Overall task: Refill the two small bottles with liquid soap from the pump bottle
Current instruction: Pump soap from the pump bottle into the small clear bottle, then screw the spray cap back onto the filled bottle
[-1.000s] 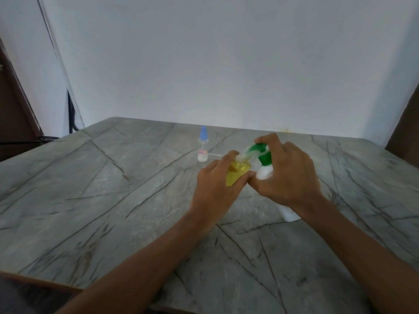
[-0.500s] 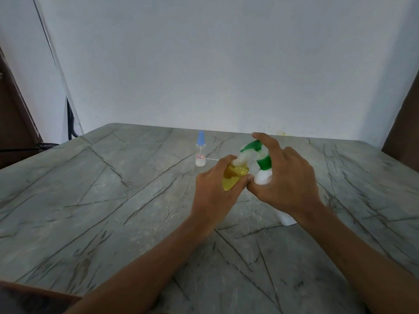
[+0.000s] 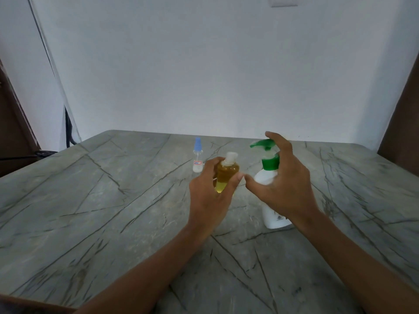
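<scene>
The white plastic pump bottle (image 3: 263, 179), with its green collar and green pump head (image 3: 260, 143), stands upright on the grey veined stone surface (image 3: 113, 200) and serves as the landmark here.

Just left of it, the left hand (image 3: 208, 196) holds a small clear bottle of yellow liquid (image 3: 226, 175) upright. The grip is closed round the bottle's lower half, with the thumb on the side nearest the pump bottle and the fingers on the far side. The liquid reaches up to the shoulder. The whitish top (image 3: 231, 157) sits lower than the pump's spout and a little left of it, apart from it. Whether this bottle's base touches the surface is hidden by the hand.

The right hand (image 3: 288, 184) is at the pump bottle's right and front. Its grip is wide and holds nothing: the fingers are spread, the index finger arches over the pump head, and the thumb reaches across in front of the white body. Blur hides whether the fingertip actually touches the pump.

Further left of the pump bottle and behind the left hand, a small clear bottle with a blue cap (image 3: 197, 155) and a red-edged label stands alone on the surface.

A plain white wall (image 3: 204, 64) rises behind the pump bottle.
</scene>
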`<act>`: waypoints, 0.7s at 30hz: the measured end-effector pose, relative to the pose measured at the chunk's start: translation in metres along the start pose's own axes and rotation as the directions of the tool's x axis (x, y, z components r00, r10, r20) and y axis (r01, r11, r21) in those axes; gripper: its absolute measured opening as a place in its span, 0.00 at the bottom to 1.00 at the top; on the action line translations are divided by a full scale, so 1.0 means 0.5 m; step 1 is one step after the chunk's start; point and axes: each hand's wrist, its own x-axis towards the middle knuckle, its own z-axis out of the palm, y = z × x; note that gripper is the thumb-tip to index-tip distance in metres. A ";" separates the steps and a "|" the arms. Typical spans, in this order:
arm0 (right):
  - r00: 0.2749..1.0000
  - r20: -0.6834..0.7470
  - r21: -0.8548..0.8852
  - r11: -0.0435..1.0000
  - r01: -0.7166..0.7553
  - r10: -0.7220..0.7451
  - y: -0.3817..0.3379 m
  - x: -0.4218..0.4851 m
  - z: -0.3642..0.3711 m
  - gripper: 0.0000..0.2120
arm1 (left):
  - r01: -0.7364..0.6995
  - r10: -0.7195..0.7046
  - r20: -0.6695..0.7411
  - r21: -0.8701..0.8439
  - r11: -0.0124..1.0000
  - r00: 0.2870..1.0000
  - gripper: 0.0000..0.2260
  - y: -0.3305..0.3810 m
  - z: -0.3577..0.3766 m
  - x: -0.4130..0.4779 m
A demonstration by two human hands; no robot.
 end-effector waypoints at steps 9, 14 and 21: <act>0.989 -0.045 0.139 0.982 -0.132 0.139 0.027 -0.007 -0.001 0.48 | 0.067 -0.065 0.021 -0.096 0.993 0.998 0.18 -0.018 0.003 0.002; 0.984 -0.020 0.162 0.972 -0.172 0.177 0.034 -0.012 -0.008 0.50 | 0.096 -0.094 0.028 -0.095 0.991 0.995 0.18 -0.021 0.004 0.006; 0.977 0.008 0.139 0.967 -0.213 0.215 0.045 -0.045 -0.026 0.59 | 0.120 -0.118 0.026 -0.123 0.985 0.993 0.16 -0.027 0.000 0.009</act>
